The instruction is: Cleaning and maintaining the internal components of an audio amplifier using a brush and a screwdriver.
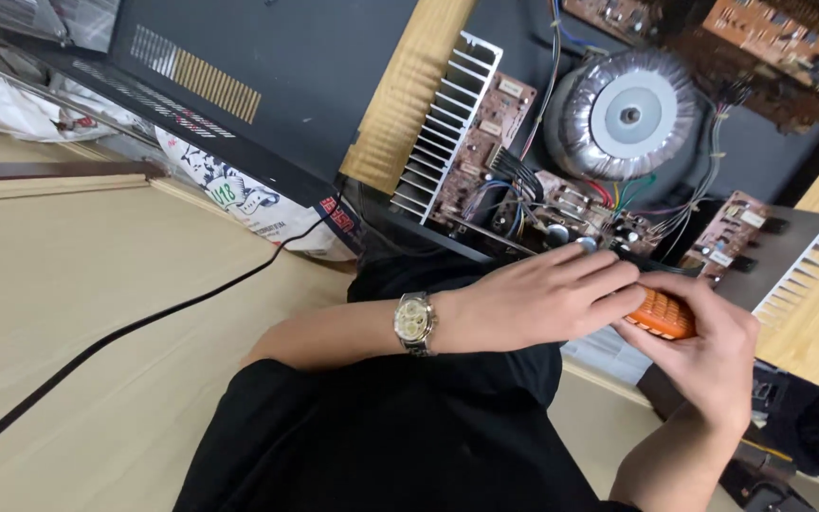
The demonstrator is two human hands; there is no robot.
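Note:
My right hand (713,356) is wrapped around the ribbed orange handle of a tool (664,315), likely a screwdriver; its tip is hidden. My left hand (533,303), with a metal wristwatch (415,322) on the wrist, lies over the front of that handle with its fingers straight and together. Both hands hover at the near edge of an opened amplifier chassis. Just beyond the fingers are brown circuit boards (485,142) with coloured wires and capacitors (571,213).
A large silver toroidal transformer (626,114) sits in the chassis middle. Finned aluminium heat sinks stand at the left (447,128) and right (803,265). A wooden side panel (409,95), a black lid (286,66), a printed white bag (239,199) and a black cable (125,332) lie to the left.

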